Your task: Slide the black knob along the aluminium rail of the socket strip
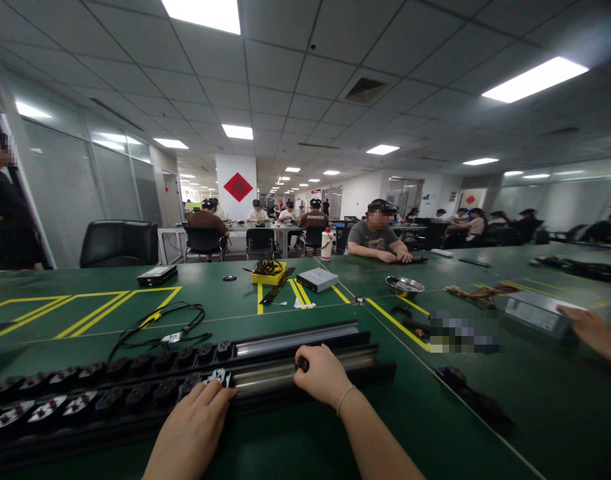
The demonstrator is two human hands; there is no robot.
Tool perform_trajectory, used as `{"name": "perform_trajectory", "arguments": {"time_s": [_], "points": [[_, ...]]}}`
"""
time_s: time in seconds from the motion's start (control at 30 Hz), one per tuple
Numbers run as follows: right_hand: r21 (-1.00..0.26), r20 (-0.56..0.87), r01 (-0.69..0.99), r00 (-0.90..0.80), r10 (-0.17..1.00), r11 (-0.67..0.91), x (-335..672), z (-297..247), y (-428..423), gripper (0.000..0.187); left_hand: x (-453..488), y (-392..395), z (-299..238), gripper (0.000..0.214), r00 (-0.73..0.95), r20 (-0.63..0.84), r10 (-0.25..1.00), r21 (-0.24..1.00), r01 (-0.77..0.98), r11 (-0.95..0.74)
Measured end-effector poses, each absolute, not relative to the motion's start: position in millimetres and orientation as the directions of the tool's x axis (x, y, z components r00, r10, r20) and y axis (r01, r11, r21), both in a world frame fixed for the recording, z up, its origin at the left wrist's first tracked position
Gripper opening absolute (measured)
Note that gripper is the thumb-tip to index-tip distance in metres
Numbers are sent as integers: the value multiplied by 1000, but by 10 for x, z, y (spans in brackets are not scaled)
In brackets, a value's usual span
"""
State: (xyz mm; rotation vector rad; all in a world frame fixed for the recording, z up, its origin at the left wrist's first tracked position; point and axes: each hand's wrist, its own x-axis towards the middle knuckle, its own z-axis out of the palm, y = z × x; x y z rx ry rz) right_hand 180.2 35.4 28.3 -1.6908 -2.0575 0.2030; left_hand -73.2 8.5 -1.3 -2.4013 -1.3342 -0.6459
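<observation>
Long black power strips [150,383] with rows of sockets and silver rails lie across the near edge of the green table [335,307]. My left hand [198,420] rests on the nearest strip, fingers curled down over its sockets. My right hand [322,375] is closed in a fist on the silver rail of the same strip, gripping a small dark object whose tip pokes out at the thumb.
A black cable [160,327] lies behind the strips. Farther back sit a yellow tray [268,273], a grey box [317,279], a metal bowl [405,285] and a black chair [119,243]. Another person's hand [592,330] reaches in at the right. Several people sit at the far tables.
</observation>
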Motion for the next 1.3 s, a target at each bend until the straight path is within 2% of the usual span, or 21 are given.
{"name": "perform_trajectory", "arguments": {"time_s": [0.87, 1.3], "points": [[-459, 252, 860, -113, 961, 221, 1824, 272, 361, 14, -735, 79, -14, 24, 461, 523, 716, -55, 857, -512], [-427, 221, 882, -111, 969, 198, 1867, 292, 334, 16, -718, 76, 9, 25, 455, 538, 709, -48, 857, -513]]}}
